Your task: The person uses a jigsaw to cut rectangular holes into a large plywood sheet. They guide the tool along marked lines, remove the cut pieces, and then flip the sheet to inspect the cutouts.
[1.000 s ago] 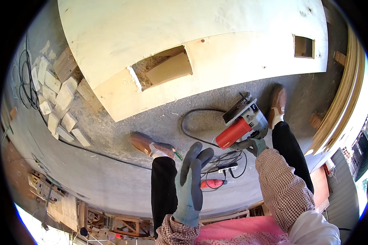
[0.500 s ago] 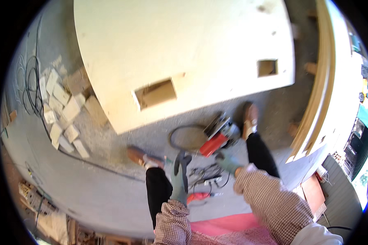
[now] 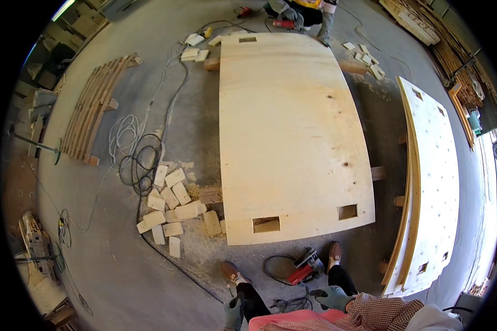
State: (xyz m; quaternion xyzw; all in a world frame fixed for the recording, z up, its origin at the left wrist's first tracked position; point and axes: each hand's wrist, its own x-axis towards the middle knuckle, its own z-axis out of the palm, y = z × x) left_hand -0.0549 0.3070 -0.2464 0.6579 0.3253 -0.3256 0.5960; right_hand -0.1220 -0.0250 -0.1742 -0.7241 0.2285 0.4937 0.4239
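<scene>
My left hand (image 3: 233, 313), in a grey-green work glove with a dark palm, hangs at the lower edge, fingers apart and holding nothing. My right hand (image 3: 332, 298), gloved alike, is stretched out with loose, spread fingers, also empty. Just beyond it, a red circular saw (image 3: 306, 268) rests on the floor between my feet, touched by neither hand. Ahead lies a large plywood sheet (image 3: 287, 138) raised on timber blocks. Rectangular holes are cut through its near corners, and one shows at its far left.
Wood offcuts (image 3: 174, 201) lie left of the sheet beside coiled cables (image 3: 141, 160). Stacked plywood panels (image 3: 433, 182) stand at the right. Slatted timber (image 3: 96, 110) sits at the left. A co-worker's gloved hand (image 3: 288, 14) is by another red saw (image 3: 284, 24) at the far end.
The view has swung upward, so the whole sheet and the co-worker now show. Both my hands appear lower in the picture, still empty. The saw stays on the floor between my feet.
</scene>
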